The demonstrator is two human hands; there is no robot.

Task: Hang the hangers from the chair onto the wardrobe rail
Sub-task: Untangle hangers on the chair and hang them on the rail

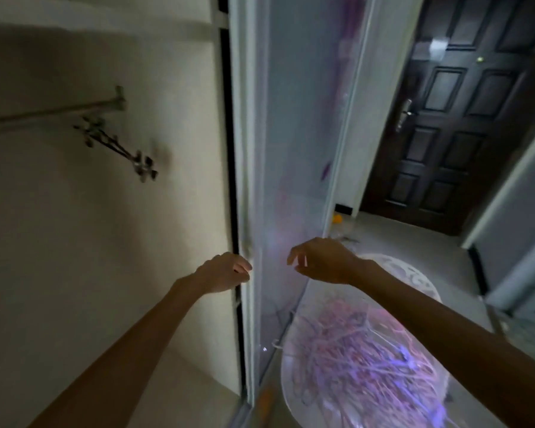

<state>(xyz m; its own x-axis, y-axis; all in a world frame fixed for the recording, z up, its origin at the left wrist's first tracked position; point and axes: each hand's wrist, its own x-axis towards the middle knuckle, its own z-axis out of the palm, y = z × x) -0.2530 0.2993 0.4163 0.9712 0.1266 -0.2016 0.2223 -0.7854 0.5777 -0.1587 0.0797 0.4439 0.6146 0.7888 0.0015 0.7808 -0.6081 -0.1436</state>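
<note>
Head view, left hand [226, 273] gripping smooth white wardrobe door [247, 180] edge

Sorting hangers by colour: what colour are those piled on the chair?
Mostly pink hangers, some white, in the head view.

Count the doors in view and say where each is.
2: a pale sliding wardrobe door at centre, its edge gripped by the left hand; a dark panelled door far right.

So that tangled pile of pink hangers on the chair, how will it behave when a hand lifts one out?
The hangers look thin and wiry, so probably light and a bit springy. They lie heaped and interlocked on the white chair, so pulling one would likely drag others along. Neither the left hand nor the right hand touches them.
</note>
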